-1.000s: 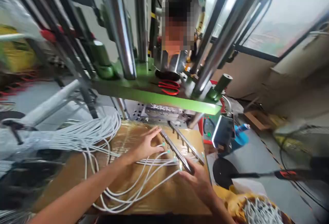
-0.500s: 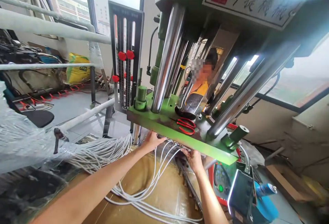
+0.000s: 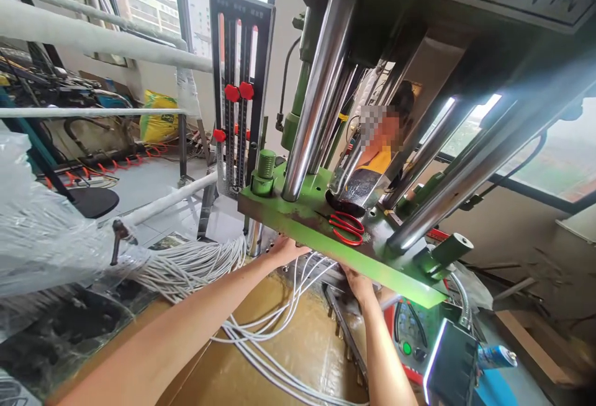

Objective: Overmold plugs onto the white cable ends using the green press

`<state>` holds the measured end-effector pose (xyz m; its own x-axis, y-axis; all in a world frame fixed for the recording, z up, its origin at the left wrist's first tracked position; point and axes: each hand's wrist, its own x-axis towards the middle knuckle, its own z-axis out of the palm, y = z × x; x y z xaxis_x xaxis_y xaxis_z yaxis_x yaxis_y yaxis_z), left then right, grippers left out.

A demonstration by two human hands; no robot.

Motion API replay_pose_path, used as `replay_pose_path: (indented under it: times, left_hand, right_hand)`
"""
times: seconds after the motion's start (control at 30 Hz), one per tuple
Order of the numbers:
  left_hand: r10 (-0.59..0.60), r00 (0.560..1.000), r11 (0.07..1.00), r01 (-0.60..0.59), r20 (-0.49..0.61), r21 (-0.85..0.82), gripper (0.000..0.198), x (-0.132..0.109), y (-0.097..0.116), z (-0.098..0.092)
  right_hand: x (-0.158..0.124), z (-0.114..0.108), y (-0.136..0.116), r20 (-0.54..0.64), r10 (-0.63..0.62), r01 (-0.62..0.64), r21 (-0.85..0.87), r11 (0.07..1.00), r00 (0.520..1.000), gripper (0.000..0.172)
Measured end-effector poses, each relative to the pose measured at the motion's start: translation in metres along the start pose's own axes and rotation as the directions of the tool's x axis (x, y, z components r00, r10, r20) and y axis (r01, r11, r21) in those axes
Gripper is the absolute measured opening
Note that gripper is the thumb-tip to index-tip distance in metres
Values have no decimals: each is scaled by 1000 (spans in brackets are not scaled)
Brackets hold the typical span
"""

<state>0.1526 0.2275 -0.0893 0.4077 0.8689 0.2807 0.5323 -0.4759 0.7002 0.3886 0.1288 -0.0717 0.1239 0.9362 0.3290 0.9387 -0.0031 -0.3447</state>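
The left hand (image 3: 289, 251) and right hand (image 3: 357, 284) are tucked under the front edge of the green press platen (image 3: 321, 246), their grip hidden; little room is left beneath it, above white cables (image 3: 261, 334) on the worktop (image 3: 223, 369).

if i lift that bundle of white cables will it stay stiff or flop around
Probably floppy: the white cable bundle droops in soft curves, and its loose strands loop across the brown surface. Gathered so thickly, it may feel fairly heavy, and strands could tangle.
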Motion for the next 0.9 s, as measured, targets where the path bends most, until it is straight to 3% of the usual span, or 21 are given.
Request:
replay_pose_path:
  times: [0.27,0.43,0.57,0.7,0.9]
  left_hand:
    - [9,999,987,-15,36,160,32,-3,5,-13]
    - [92,991,958,-113,93,262,29,-13,8,-20]
    - [210,969,923,-240,128,302,26,-22,10,-21]
    - [306,934,887,-351,186,301,28,-21,12,-21]
    - [334,920,879,-383,207,283,37,-22,20,-25]
  right_hand:
    - [-1,9,-3,23,58,-55,-109,993,998,38]
    - [-15,5,-17,34,31,-24,-185,982,999,28]
    - [-28,2,-37,92,-56,77,-239,968,994,46]
    - [-24,-1,-51,154,-71,115,-295,948,985,57]
    - [-12,1,-69,210,-98,159,-297,941,973,62]
